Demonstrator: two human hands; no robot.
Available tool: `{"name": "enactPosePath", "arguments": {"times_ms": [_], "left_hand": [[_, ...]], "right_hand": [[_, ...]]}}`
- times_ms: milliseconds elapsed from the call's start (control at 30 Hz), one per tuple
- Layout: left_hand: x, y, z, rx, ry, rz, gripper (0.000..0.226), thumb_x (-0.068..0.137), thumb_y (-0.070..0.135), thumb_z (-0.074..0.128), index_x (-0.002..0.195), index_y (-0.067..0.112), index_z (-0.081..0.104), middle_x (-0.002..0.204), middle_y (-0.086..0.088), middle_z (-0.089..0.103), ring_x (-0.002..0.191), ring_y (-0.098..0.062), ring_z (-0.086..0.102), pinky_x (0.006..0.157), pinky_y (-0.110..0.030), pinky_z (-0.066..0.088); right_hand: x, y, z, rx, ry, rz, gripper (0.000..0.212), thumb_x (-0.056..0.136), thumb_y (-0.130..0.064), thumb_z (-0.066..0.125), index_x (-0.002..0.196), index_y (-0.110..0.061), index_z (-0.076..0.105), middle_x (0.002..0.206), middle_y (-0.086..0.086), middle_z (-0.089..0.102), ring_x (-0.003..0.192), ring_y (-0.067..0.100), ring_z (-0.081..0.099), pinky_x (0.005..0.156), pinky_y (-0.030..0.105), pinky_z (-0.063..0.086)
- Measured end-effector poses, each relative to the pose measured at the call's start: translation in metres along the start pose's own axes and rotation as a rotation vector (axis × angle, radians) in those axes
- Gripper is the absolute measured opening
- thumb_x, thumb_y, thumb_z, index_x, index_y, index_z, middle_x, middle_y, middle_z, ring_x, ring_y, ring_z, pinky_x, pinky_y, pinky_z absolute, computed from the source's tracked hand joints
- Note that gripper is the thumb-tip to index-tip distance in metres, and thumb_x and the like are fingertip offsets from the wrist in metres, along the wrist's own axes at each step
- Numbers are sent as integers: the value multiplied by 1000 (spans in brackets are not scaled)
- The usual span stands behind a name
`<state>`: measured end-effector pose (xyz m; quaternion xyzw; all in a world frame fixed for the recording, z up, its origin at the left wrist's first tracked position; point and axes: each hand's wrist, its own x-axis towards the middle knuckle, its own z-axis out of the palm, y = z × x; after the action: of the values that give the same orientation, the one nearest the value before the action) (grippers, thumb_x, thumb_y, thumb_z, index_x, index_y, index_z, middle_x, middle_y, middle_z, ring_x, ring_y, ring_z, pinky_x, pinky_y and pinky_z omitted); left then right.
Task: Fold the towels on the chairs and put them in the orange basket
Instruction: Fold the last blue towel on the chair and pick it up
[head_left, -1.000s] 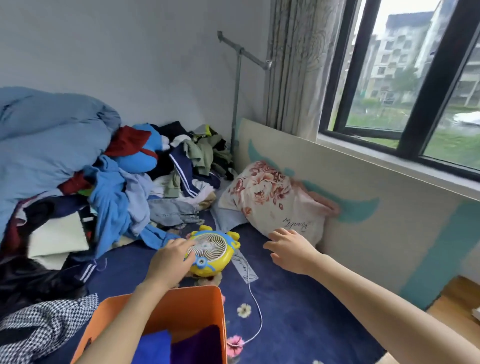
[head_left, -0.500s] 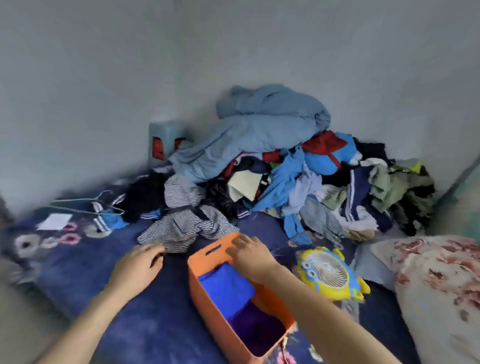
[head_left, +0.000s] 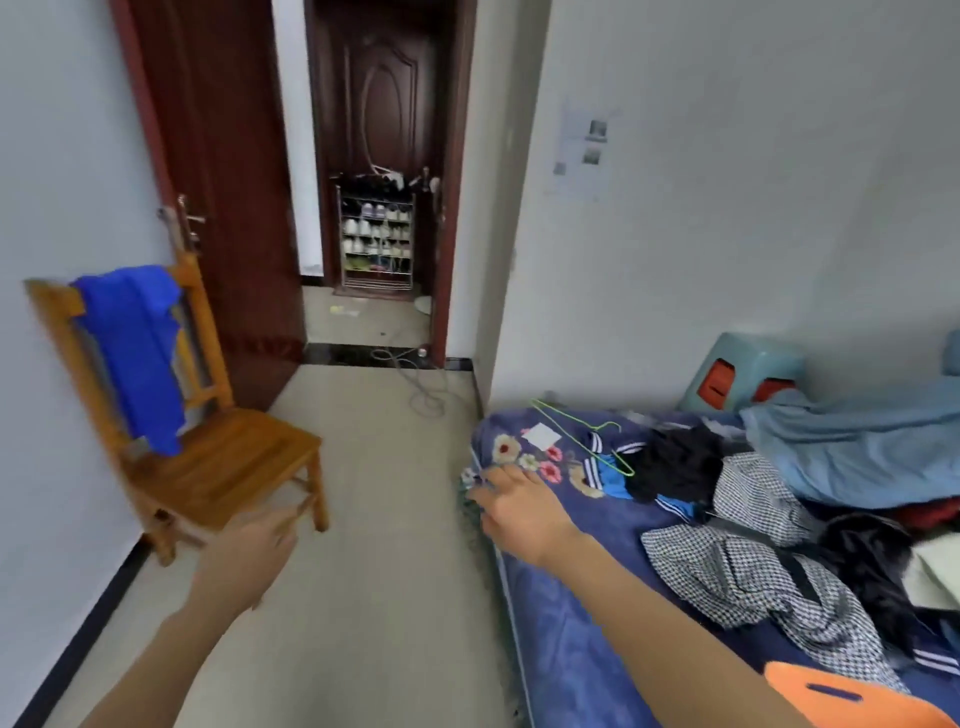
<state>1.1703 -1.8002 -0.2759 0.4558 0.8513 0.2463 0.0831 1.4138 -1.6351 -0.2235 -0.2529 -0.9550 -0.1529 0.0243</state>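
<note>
Over the chair (head_left: 228, 462) back hangs the blue towel (head_left: 132, 353), apart from both empty, relaxed hands: left hand (head_left: 244, 561) above the floor (head_left: 395, 457), right hand (head_left: 519, 512) at the bed (head_left: 571, 634) corner, orange basket (head_left: 852, 701) on its near edge.

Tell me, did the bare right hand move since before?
Yes. The right hand has left the rim of the orange plastic basket and gone left across the dark blue flowered bedspread to its corner.

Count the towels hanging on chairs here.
1: a blue towel draped over the back of the wooden chair by the left wall. Others may lie outside the view.
</note>
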Motion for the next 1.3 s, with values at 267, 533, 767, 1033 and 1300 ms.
{"name": "enactPosePath", "arguments": {"times_ms": [267, 533, 767, 1033, 1300], "left_hand": [[35, -160, -101, -17, 166, -190, 21, 93, 19, 47, 97, 24, 67, 106, -4, 65, 104, -24, 58, 89, -33, 43], [70, -215, -97, -22, 150, -292, 26, 96, 23, 45, 115, 17, 62, 118, 0, 61, 107, -17, 53, 88, -25, 39], [122, -202, -73, 21, 116, -247, 16, 93, 28, 48, 102, 32, 61, 108, 10, 62, 96, -9, 54, 78, -17, 39], [236, -166, -72, 85, 239, -393, 26, 96, 24, 44, 116, 14, 59, 115, -2, 63, 102, -14, 59, 79, -17, 41], [320, -146, -44, 36, 286, -514, 27, 97, 26, 41, 117, 19, 57, 116, 2, 62, 100, -11, 58, 78, -14, 38]], "right_hand": [[163, -130, -10, 89, 10, -210, 39, 89, -15, 45, 127, -10, 53, 137, 15, 44, 128, 29, 40, 99, 36, 35], [237, -161, -4, 252, -67, -219, 34, 78, -17, 50, 107, -16, 67, 117, 9, 62, 108, 28, 59, 85, 33, 48], [301, -115, 25, 258, -98, -226, 39, 92, -18, 43, 131, -18, 49, 142, 5, 40, 132, 21, 36, 103, 32, 33], [410, -30, 54, 302, -53, -230, 43, 95, -18, 37, 137, -17, 40, 146, 3, 34, 135, 19, 27, 107, 32, 26], [517, 32, 79, 327, -57, -332, 43, 95, -20, 38, 137, -19, 40, 143, 0, 37, 132, 18, 32, 104, 31, 30]]}}
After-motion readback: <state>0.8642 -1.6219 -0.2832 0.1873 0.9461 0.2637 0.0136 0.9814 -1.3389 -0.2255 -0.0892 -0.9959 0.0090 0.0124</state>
